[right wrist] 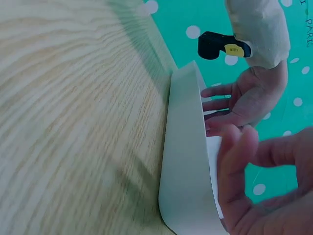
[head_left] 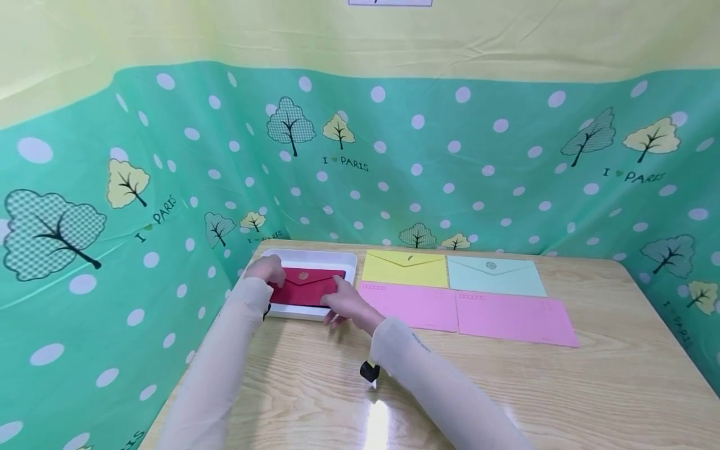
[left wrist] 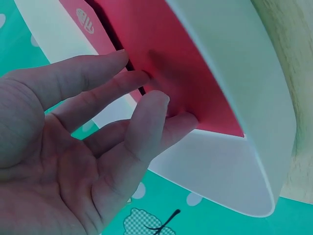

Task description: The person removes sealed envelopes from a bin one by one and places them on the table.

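A red envelope [head_left: 304, 291] with a gold emblem on its flap lies in a white tray [head_left: 298, 255] at the table's back left. Dark material shows along the envelope's right end. At its left end is my left hand [head_left: 267, 270]; in the left wrist view that hand's [left wrist: 83, 127] fingers, slightly bent, touch the red surface [left wrist: 186, 73]. My right hand [head_left: 347, 301] reaches over the tray's right side, with its upper fingers at the envelope's right end. In the right wrist view its loosely bent fingers [right wrist: 232, 181] hang beside the tray wall [right wrist: 186, 152].
Right of the tray lie a yellow envelope [head_left: 405, 272] and a pale mint envelope [head_left: 495, 280], with two pink envelopes [head_left: 413, 307] [head_left: 514, 317] in front of them. A green dotted curtain [head_left: 450, 156] hangs behind and at the sides of the wooden table [head_left: 315, 375].
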Demonstrator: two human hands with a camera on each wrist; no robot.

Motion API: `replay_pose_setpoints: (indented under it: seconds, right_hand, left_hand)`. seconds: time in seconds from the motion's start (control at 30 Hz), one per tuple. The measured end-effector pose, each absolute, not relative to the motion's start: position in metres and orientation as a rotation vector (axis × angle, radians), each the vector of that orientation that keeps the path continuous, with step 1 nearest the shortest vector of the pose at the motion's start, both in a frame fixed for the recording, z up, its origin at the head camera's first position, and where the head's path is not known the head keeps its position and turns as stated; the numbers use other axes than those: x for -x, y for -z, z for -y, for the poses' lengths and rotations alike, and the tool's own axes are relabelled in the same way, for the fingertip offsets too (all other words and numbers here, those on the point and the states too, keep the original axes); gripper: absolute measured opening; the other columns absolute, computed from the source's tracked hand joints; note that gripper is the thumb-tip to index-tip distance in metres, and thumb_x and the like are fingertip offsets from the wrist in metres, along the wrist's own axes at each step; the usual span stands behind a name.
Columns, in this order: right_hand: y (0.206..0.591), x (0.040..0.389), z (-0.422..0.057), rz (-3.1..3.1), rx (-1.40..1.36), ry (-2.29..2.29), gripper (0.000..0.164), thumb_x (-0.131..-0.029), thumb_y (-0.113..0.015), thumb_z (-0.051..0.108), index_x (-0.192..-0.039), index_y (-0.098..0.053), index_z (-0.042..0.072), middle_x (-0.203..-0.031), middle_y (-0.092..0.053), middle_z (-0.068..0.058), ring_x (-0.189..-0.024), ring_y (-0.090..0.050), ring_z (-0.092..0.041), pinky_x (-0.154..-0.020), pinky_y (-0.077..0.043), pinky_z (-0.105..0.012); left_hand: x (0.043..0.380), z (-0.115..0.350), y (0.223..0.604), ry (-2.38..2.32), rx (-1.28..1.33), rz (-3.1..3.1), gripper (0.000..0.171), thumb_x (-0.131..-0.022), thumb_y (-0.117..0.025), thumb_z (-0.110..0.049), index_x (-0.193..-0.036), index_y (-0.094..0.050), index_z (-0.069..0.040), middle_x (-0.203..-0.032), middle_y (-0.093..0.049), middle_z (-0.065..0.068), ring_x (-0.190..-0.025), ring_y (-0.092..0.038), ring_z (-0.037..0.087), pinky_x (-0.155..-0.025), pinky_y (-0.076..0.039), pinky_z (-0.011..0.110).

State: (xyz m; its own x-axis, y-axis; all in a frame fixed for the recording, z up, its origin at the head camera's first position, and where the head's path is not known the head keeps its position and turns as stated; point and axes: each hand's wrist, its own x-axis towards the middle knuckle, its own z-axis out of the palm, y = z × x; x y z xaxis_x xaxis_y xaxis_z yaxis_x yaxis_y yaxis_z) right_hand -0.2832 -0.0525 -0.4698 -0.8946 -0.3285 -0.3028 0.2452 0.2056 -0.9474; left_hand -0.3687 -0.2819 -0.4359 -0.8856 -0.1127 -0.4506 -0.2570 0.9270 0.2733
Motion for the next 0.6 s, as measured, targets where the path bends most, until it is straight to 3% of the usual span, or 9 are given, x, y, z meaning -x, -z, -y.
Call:
replay_pose_setpoints:
  seconds: [0.2,0.43,0.6]
  right_hand:
    - [0.4724,0.286,0.0518,-2.108,-0.057,1.879,0.069,-0.102,-0.062,0.004,-0.163,-0.03,-0.002,-0.139,-0.055,-0.025,-0.057,-0.059,-0.016,-0.046,-0.047,-0.022]
    - [0.4741,0.2895,0.0501,-2.169,-0.051,1.821,0.061,-0.104,-0.061,0.003,-0.159,-0.037,-0.005,-0.113,-0.064,-0.012,-0.058,-0.052,-0.015,-0.05,-0.041,-0.025]
    - [0.4744,0.2912,0.0518,-2.146,-0.055,1.846,0.056,-0.104,-0.062,0.006,-0.156,-0.045,-0.002,-0.102,-0.067,-0.012,-0.057,-0.049,-0.015,-0.05,-0.037,-0.025]
  left_hand:
    - [0.3638,0.2802,0.4352,-0.466,0.271,-2.657,0.029,-0.089,-0.074,-0.004,-0.113,-0.059,0.004,-0.108,-0.059,0.021,-0.103,-0.056,0.037,-0.086,-0.052,0.045]
    - [0.3613,0.281,0.4326,-0.462,0.267,-2.661,0.03,-0.089,-0.075,-0.005,-0.113,-0.06,0.006,-0.108,-0.059,0.022,-0.103,-0.056,0.038,-0.086,-0.054,0.046]
    - [0.3614,0.2833,0.4315,-0.465,0.253,-2.657,0.03,-0.09,-0.073,-0.007,-0.113,-0.059,0.007,-0.108,-0.06,0.022,-0.103,-0.056,0.037,-0.087,-0.053,0.046]
